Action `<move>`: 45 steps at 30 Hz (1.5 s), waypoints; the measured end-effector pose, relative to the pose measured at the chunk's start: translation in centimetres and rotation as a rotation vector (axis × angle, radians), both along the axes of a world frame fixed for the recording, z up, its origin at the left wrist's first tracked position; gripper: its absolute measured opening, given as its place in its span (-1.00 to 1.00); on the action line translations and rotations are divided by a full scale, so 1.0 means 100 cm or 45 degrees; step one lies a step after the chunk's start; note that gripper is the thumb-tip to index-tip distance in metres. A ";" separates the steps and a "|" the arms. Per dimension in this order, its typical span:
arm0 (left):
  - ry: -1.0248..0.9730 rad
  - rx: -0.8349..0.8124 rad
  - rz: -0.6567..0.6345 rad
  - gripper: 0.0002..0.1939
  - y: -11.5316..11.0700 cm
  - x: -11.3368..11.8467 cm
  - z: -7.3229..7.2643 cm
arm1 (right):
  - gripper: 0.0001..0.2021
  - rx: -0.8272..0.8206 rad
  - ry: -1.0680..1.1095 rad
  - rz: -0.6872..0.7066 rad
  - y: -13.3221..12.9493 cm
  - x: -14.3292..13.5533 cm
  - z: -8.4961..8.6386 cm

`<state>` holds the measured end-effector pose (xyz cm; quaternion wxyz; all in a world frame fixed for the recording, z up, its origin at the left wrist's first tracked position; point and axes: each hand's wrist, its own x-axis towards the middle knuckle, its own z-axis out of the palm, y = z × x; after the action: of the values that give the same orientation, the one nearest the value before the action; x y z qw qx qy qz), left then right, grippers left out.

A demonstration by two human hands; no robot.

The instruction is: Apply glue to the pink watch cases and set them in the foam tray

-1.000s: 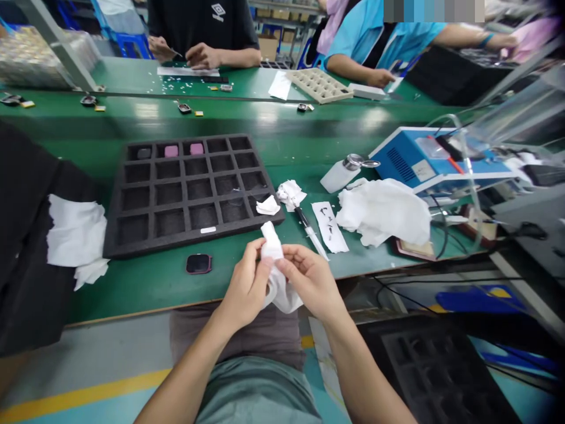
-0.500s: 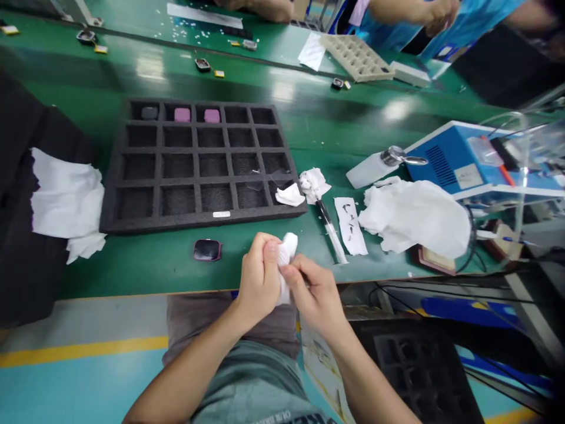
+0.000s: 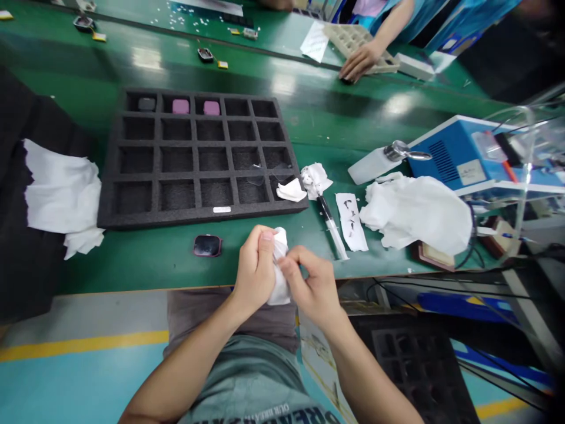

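A crumpled white cloth is pinched between my two hands over the front edge of the green bench. My left hand wraps its fingers and thumb round the cloth's upper part. From the other side, thumb and fingers of my right hand grip the same cloth. Whether something lies inside the folds cannot be seen. Left of my hands, a watch-like device with a dark screen and pinkish frame lies on the bench. Beyond stands a black foam tray holding two pink pieces and a dark one.
To the right lie a syringe, a marked paper strip, a bottle with a metal top, a white cloth heap and a blue machine. A co-worker's hand reaches across the far side by a beige tray.
The cloth has shifted slightly in my fingers, and more of it hangs below them. Across the bench, a co-worker's hand has come down onto a small dark part beside the beige tray.
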<state>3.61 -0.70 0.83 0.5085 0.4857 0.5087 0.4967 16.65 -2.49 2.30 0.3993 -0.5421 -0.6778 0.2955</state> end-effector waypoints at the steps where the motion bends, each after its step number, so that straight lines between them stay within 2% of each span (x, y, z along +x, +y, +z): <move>1: -0.003 0.006 -0.002 -0.66 0.000 0.000 0.000 | -0.68 0.007 -0.015 0.007 0.000 0.000 0.000; 5: 0.015 0.051 -0.067 -0.65 0.002 0.000 0.001 | -0.68 0.047 -0.047 -0.066 0.003 0.001 0.000; 10: -0.008 0.021 -0.050 -0.63 0.004 -0.002 0.001 | -0.70 0.084 -0.019 0.024 0.001 0.002 0.001; 13: -0.016 0.038 -0.126 -0.60 0.004 -0.003 0.002 | -0.69 0.023 -0.002 -0.029 0.004 0.008 0.002; 15: -0.026 0.033 -0.148 -0.57 0.003 -0.003 0.002 | -0.66 -0.102 0.117 -0.067 0.008 0.013 0.004; 18: 0.003 -0.010 -0.158 -0.45 0.001 -0.001 0.001 | -0.66 -0.389 0.482 -0.036 0.009 0.016 0.003; 20: 0.033 -0.005 -0.129 -0.39 -0.001 0.001 -0.001 | -0.65 -0.512 0.676 -0.084 0.006 0.012 0.000; 23: 0.079 0.154 -0.114 -0.47 -0.005 0.003 -0.005 | -0.62 -0.438 0.769 -0.317 0.000 0.002 -0.006; 25: 0.155 0.237 -0.107 -0.58 -0.007 0.003 -0.006 | -0.62 -0.341 0.738 -0.370 -0.003 -0.002 -0.008; 27: 0.203 0.210 -0.083 -0.69 -0.006 0.003 -0.005 | -0.63 -0.319 0.680 -0.261 -0.006 -0.004 -0.007; 29: 0.187 0.145 -0.066 -0.71 -0.005 0.003 -0.003 | -0.64 -0.351 0.655 -0.159 -0.008 -0.002 -0.003; 33: 0.108 0.086 -0.071 -0.63 -0.002 0.001 0.001 | -0.71 -0.441 0.637 -0.176 -0.004 0.004 0.005; 36: 0.112 0.071 -0.082 -0.63 -0.003 -0.001 0.001 | -0.57 -0.511 0.556 -0.183 0.004 0.006 0.008; 39: 0.149 0.088 -0.126 -0.63 -0.004 0.000 0.001 | -0.53 -0.559 0.489 -0.182 0.007 0.009 0.009; 43: 0.149 0.104 -0.087 -0.63 -0.003 0.001 0.000 | -0.63 -0.529 0.551 -0.094 0.000 0.013 0.010; 45: 0.151 0.136 -0.134 -0.62 -0.003 0.000 -0.001 | -0.66 -0.530 0.566 -0.090 -0.003 0.015 0.010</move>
<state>3.62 -0.97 0.76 0.4764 0.5666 0.4845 0.4662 18.12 -2.81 3.32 0.4281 -0.5575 -0.4796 0.5252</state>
